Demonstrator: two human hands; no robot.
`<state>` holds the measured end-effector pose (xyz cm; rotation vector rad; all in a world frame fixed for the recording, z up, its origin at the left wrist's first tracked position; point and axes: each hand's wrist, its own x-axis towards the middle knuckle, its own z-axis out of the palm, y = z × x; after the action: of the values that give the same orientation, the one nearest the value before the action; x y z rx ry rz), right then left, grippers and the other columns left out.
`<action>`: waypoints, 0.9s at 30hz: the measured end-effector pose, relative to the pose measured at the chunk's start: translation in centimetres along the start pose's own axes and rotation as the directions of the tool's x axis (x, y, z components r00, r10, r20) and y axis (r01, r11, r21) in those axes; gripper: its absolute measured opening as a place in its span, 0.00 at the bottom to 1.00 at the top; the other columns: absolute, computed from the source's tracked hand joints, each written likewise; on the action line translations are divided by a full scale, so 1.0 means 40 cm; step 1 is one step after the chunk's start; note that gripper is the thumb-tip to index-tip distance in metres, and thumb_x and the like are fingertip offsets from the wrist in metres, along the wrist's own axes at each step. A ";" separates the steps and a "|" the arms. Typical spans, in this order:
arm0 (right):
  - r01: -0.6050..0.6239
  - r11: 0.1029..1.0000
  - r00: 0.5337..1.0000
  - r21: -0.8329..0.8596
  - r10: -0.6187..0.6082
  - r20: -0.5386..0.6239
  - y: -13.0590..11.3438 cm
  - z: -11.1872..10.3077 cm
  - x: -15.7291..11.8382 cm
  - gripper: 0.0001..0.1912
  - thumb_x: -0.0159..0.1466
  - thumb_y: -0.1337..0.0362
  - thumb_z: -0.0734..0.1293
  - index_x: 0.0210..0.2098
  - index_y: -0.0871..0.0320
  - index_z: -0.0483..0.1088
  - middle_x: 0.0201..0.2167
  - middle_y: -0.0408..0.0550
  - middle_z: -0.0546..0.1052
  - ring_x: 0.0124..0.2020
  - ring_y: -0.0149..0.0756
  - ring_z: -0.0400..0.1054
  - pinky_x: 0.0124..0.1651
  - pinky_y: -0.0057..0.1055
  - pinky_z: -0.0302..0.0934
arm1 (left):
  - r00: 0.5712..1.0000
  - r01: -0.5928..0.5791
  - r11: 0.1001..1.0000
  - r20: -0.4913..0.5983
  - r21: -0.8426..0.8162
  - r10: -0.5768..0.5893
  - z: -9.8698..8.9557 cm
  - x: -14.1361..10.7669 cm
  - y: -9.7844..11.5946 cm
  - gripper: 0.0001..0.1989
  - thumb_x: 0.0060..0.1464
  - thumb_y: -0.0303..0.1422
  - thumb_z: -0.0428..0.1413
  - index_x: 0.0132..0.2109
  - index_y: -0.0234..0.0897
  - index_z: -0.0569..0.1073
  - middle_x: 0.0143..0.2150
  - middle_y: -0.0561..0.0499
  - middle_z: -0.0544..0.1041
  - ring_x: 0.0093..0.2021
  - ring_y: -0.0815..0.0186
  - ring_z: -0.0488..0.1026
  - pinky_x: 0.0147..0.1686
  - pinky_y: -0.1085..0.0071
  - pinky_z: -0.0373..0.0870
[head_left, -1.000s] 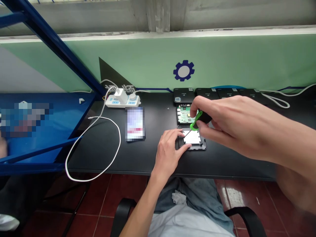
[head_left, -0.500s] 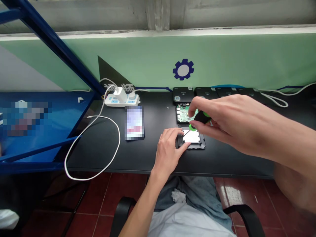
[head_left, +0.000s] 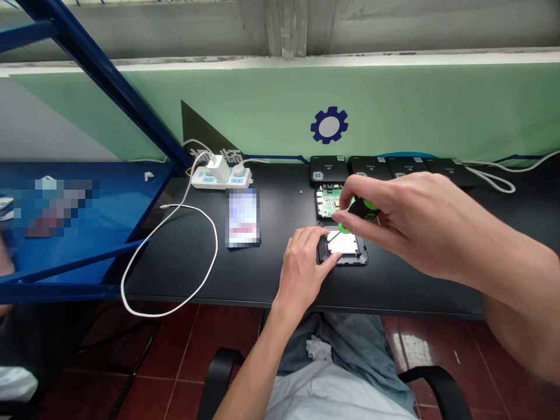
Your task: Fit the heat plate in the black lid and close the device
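My right hand (head_left: 394, 213) is closed around a screwdriver (head_left: 364, 208) with a black and green handle. Its thin shaft slants down to the left, and the tip meets the upper left corner of a white plate in a black casing half (head_left: 361, 261). Thumb and fingers of my left hand (head_left: 305, 259) grip this casing's left side and press it against the black table. Just behind it lies an open casing with a green circuit board (head_left: 327, 201), partly covered by my right hand.
Several closed black boxes (head_left: 328, 169) line the wall. To the left are a white power strip (head_left: 222, 177), a blurred phone-like slab (head_left: 242, 218) and a looped white cable (head_left: 214, 256). Another person's arm (head_left: 5, 265) shows at the left edge, by the blue table (head_left: 131, 181).
The whole view has shifted slightly to the right. The screwdriver stays at the same corner of the casing, with both hands in nearly the same pose. The other person's arm shows more.
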<state>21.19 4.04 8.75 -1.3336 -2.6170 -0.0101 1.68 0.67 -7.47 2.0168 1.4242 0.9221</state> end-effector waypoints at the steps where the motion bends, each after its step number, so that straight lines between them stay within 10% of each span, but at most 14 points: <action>1: 0.014 1.000 1.000 0.016 -0.014 0.001 0.000 -0.003 -0.002 0.17 0.83 0.48 0.60 0.46 0.53 0.69 0.23 0.40 0.70 0.23 0.39 0.62 0.31 0.36 0.50 | 1.000 -0.003 1.000 -0.004 -0.004 0.003 0.000 0.000 -0.001 0.20 0.68 0.31 0.73 0.60 0.45 0.76 0.60 0.48 0.84 0.62 0.49 0.79 0.61 0.54 0.74; 15: 0.039 0.987 0.998 0.155 -0.047 0.046 0.022 -0.004 -0.008 0.16 0.83 0.52 0.60 0.52 0.54 0.74 0.32 0.44 0.77 0.26 0.39 0.65 0.33 0.39 0.54 | 1.000 -0.018 1.000 -0.015 -0.009 0.018 0.000 -0.001 -0.002 0.21 0.68 0.30 0.73 0.61 0.45 0.76 0.60 0.47 0.85 0.63 0.49 0.80 0.62 0.53 0.75; 21: -0.056 0.965 0.991 0.257 0.085 -0.102 0.049 -0.021 -0.034 0.11 0.78 0.56 0.67 0.46 0.53 0.80 0.28 0.40 0.77 0.23 0.30 0.62 0.31 0.35 0.54 | 1.000 -0.024 1.000 0.002 -0.018 0.024 -0.005 -0.005 0.001 0.21 0.69 0.30 0.72 0.63 0.45 0.76 0.63 0.46 0.84 0.65 0.49 0.80 0.66 0.51 0.74; 27: -0.413 0.722 0.714 0.555 0.635 -0.294 0.124 -0.014 -0.084 0.12 0.66 0.58 0.74 0.44 0.53 0.90 0.24 0.44 0.77 0.24 0.31 0.60 0.27 0.36 0.45 | 1.000 -0.020 1.000 0.002 0.013 0.020 -0.007 -0.015 0.001 0.33 0.71 0.33 0.71 0.75 0.49 0.66 0.66 0.43 0.82 0.68 0.47 0.80 0.68 0.48 0.76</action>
<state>27.20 4.24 8.25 -1.6108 -1.6088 0.3119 1.37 0.08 -7.39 2.0444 1.4143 0.9220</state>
